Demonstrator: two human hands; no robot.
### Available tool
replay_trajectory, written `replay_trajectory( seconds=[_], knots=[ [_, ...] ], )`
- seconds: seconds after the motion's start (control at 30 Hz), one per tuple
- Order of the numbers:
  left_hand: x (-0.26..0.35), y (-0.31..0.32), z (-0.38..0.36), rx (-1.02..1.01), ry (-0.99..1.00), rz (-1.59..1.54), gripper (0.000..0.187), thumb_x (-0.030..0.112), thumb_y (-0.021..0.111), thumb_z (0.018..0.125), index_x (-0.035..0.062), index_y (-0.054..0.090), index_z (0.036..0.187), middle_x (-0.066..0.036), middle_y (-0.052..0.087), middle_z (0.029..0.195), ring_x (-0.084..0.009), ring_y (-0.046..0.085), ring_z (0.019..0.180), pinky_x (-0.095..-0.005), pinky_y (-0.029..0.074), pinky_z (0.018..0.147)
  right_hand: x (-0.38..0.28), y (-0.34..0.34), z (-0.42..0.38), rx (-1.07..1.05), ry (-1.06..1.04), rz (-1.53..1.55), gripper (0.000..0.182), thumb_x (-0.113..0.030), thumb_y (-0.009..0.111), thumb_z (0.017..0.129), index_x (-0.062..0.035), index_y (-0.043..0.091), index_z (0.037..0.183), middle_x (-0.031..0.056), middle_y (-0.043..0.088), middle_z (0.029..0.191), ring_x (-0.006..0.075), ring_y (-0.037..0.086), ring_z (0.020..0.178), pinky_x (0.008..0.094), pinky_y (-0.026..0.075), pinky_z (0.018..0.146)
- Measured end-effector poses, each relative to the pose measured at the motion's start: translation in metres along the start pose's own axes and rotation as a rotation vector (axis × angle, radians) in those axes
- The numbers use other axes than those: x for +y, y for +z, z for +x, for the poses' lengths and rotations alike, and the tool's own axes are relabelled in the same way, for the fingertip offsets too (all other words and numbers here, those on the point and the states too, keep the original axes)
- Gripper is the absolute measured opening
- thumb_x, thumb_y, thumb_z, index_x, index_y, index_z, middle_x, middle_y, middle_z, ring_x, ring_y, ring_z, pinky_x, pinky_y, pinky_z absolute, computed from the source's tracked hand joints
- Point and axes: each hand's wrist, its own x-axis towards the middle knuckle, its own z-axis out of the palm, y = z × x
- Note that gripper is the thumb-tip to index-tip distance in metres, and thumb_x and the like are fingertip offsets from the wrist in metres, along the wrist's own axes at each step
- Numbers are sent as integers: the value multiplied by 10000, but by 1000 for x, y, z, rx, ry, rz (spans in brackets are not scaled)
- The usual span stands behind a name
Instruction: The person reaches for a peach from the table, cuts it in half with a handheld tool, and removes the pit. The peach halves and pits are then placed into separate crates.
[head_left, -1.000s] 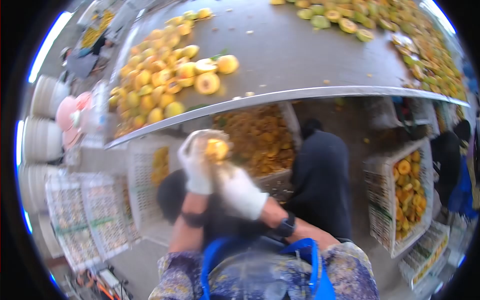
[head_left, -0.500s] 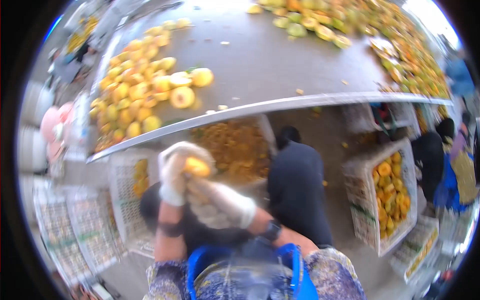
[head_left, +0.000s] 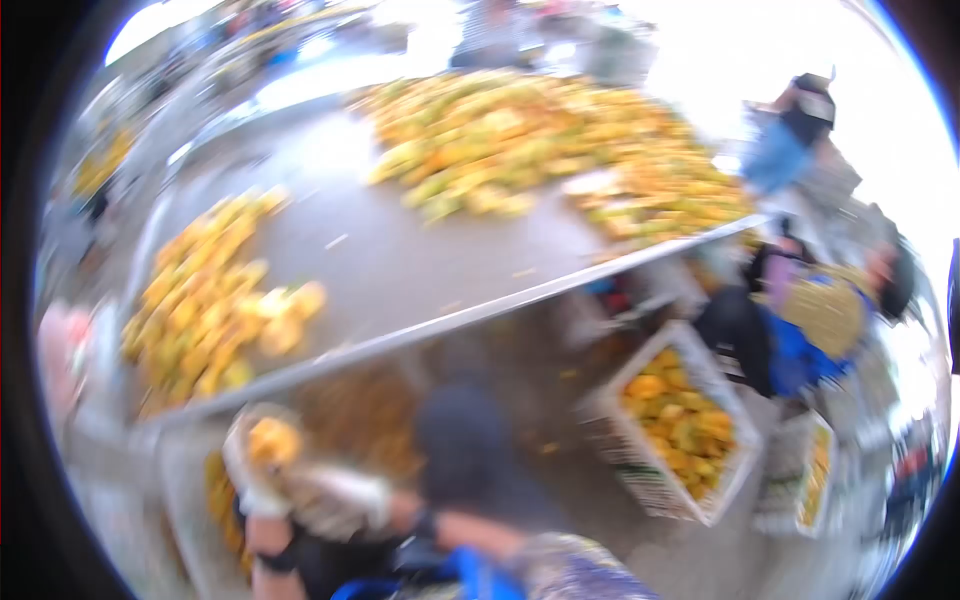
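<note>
A blurred, head-height view is looking down past the wearer's blue apron (head_left: 485,577) and patterned sleeve (head_left: 585,572). In front of the lap, the right hand (head_left: 338,500), in a whitish glove, is reaching across toward the left; blur is hiding whether its fingers are closed on anything. Just beyond it, the gloved left hand (head_left: 243,462) is curling around one yellow peach (head_left: 273,441), grasping it upright of the wrist, short of the table. The peach is probably weighing little and feeling firm but easily bruised, with any wet flesh turning slippery, so a light hold around its rounded sides is seeming safest. A dark-clad knee (head_left: 460,435) is standing to the right of the hands, limiting sideways room; floor is showing between it and a white crate (head_left: 610,445) of yellow fruit (head_left: 680,420). Ahead, the table's pale metal edge (head_left: 470,312) is slanting up to the right, a hard rim near the left hand. Behind it, grey tabletop is lying between a left peach pile (head_left: 195,305) and a larger far pile (head_left: 500,140). At right, a co-worker (head_left: 815,315) is sitting beyond the crate.
</note>
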Motion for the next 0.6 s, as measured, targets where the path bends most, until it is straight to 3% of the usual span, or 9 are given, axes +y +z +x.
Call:
replay_trajectory(
  seconds=[0.03,0.1,0.13,0.17,0.23,0.33,0.47,0.5,0.6],
  knots=[
    [13,11,-2,-21,14,34,280,264,476,974,21,610,936,-77,655,790,-152,621,639,-282,534,549,-10,-2,5,160,-11,-162,374,-475,476,971,-160,528,776,-65,422,500,80,382,352,252,329,300],
    [1,-2,4,92,249,377,397,350,447,1008,45,607,810,-67,621,705,-135,567,558,-253,470,515,26,30,11,1104,-481,-1202,452,-571,468,957,-174,474,741,-84,356,491,49,310,325,210,251,283],
    [7,4,-3,107,129,312,404,362,464,1004,40,593,796,-63,612,694,-129,557,590,-258,463,556,27,34,12,1081,-481,-1190,478,-609,459,945,-178,467,738,-85,354,490,39,294,316,197,229,277],
    [-5,-15,6,-3,324,499,414,373,472,1003,31,577,797,-70,614,711,-131,562,596,-260,463,557,27,32,11,1054,-467,-1165,505,-646,450,933,-182,459,734,-87,353,490,29,278,306,184,206,272],
    [11,17,-7,-158,380,563,412,380,472,1002,31,558,801,-69,610,720,-144,556,552,-253,464,509,24,31,2,783,-436,-875,508,-622,436,951,-158,473,748,-61,393,490,25,289,305,189,231,249],
    [18,52,-7,-95,171,344,392,385,473,1000,57,549,799,-56,594,710,-147,545,521,-236,455,471,26,38,-3,503,-451,-559,508,-575,414,981,-111,482,787,4,440,503,40,317,304,201,268,232],
    [32,72,3,109,-246,-287,340,438,501,979,143,547,816,-3,553,671,-96,523,518,-207,425,449,29,47,-3,249,-395,-610,503,-532,390,1004,-89,508,799,33,468,547,67,342,318,220,269,237],
    [26,52,15,149,-66,-183,320,463,506,970,173,541,839,20,546,671,-65,494,506,-191,386,430,40,59,1,281,-490,-557,501,-531,394,1004,-89,513,802,29,462,548,69,344,326,223,276,246],
    [70,-50,36,26,56,248,245,331,547,975,90,585,976,-38,609,831,-142,598,708,-252,486,612,45,72,-1,326,-726,-433,453,-526,441,991,-124,543,811,-22,442,533,75,391,365,213,326,311]
  ],
)
